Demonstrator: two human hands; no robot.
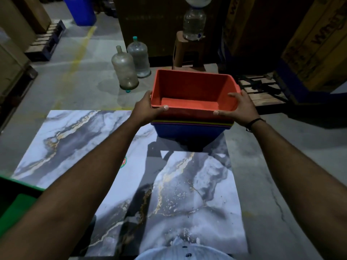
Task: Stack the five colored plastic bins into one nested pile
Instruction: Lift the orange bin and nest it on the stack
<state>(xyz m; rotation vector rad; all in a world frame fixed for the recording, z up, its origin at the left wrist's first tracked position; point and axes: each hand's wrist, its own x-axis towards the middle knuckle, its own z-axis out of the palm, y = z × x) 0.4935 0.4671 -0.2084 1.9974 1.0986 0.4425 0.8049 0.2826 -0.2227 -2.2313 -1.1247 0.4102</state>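
Note:
A red bin [193,85] sits on top of a nested pile at the far edge of the marble-patterned table [75,139]. Below it show thin yellow and purple rims [191,123] and the blue bin [189,131] at the bottom. My left hand [148,107] grips the red bin's near left corner, thumb over the rim. My right hand [239,107] grips its near right corner the same way. A green bin [16,199] lies at the table's near left edge, partly cut off by the frame.
Two large clear water jugs [129,66] stand on the concrete floor beyond the table. A brown stool [187,51] carries a water dispenser bottle [194,21]. Cardboard boxes [311,40] on pallets stand at right, and a blue barrel [80,10] at the back left.

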